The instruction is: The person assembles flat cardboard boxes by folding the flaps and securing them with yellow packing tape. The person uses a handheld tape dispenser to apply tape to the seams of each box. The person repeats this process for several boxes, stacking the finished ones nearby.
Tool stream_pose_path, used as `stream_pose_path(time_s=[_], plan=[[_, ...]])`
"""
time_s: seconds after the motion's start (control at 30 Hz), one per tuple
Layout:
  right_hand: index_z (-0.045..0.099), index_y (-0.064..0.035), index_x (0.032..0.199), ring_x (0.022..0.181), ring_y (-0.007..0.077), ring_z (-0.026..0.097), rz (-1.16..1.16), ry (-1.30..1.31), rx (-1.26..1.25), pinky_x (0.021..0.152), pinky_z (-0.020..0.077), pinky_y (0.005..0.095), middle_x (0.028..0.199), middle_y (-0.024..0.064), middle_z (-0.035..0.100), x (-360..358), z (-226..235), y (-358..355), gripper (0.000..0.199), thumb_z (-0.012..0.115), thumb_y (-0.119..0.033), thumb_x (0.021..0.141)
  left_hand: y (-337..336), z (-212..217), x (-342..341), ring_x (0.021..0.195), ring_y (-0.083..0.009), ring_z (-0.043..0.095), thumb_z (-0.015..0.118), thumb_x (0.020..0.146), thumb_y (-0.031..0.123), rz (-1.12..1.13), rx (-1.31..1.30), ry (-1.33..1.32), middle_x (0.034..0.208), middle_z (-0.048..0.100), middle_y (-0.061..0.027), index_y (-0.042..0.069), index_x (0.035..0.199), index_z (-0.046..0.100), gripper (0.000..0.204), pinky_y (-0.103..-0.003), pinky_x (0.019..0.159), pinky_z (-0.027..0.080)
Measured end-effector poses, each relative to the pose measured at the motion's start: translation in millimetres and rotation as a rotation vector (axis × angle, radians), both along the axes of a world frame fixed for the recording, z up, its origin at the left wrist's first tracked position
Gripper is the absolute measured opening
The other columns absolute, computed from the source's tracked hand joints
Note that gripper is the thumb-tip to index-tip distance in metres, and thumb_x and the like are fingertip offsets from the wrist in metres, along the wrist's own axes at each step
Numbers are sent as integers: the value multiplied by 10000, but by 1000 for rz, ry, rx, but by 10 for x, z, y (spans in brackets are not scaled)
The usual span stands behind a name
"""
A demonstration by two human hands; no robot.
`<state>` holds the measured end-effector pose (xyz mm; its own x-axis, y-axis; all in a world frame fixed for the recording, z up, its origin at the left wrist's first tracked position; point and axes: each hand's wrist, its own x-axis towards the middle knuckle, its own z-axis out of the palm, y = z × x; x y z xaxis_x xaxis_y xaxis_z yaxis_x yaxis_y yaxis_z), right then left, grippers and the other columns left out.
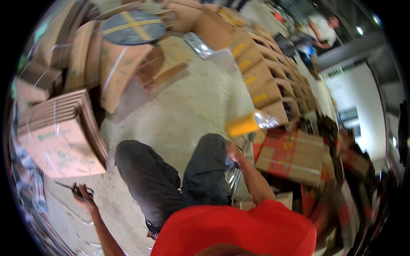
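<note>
Out to the left, my left hand (83,197) is closed around the black handles of a pair of scissors (87,191). Their dark blades point left, just below a strapped bundle of flattened cardboard boxes (62,141). My right hand (233,152) is beside my right knee, with its fingers mostly hidden and blurred. Just above it lies a yellow-orange roll-like thing (242,124) with a shiny, clear-looking end. Whether the hand touches it cannot be told. Both knees in dark trousers are bent between my hands.
More strapped cardboard bundles (119,64) stand at the far left, near a dark round disc (133,27) with a yellow cross. A shiny silver package (197,45) lies on the concrete floor (171,106). Rows of open cartons (260,81) and a red-printed box (292,155) line the right. Another person (322,32) is far right.
</note>
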<state>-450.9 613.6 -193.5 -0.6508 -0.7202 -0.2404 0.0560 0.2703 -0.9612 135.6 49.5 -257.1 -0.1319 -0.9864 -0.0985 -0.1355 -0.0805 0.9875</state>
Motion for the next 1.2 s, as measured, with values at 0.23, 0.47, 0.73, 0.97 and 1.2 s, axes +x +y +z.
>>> stream_pose_path(time_s=[0.23, 0.47, 0.73, 0.97, 1.2], plan=[[682, -87, 1249, 1196, 248, 633, -223, 390, 464, 1056, 463, 374, 1289, 100, 679, 236, 503, 98, 332, 669, -275, 976, 1147, 2585, -1428, 780, -127, 522, 571, 1025, 205, -366, -400, -214, 852, 548, -31, -34, 1356, 557, 409, -275, 736, 442], [470, 13, 1461, 1203, 258, 634, -204, 547, -82, 1046, 476, 378, 1280, 152, 672, 1396, 1779, -998, 511, 518, -313, 1070, 2064, 3754, -2779, 890, -314, 621, 796, 720, 11, -865, -888, -62, 972, 658, -147, 37, 1224, 649, 525, -413, 806, 505], [584, 29, 1265, 949, 218, 653, -919, -39, -309, 811, 541, 365, 1039, 103, 655, 1922, 2156, -708, 431, 518, -357, 1086, 3310, 3184, -3874, 1067, -382, 602, 810, 764, 183, -1551, -877, 113, 1087, 671, -162, 44, 1312, 587, 607, -481, 968, 450], [472, 12, 1299, 811, 242, 736, -1108, 185, -310, 730, 608, 376, 1127, 215, 719, 1887, 2615, 479, 330, 439, -266, 1123, 3578, 3030, -4102, 1115, -373, 607, 756, 851, 126, -1590, -728, 214, 1133, 647, -186, 3, 1402, 543, 603, -457, 1000, 471], [628, -63, 1299, 995, 435, 677, -1091, 756, 1276, 835, 579, 461, 1129, 252, 689, 2619, 2563, 2247, 324, 569, -139, 990, 3732, 2970, -4222, 1010, -357, 638, 739, 873, 89, -1821, -535, 148, 1022, 667, -173, -10, 1300, 617, 455, -430, 916, 511]])
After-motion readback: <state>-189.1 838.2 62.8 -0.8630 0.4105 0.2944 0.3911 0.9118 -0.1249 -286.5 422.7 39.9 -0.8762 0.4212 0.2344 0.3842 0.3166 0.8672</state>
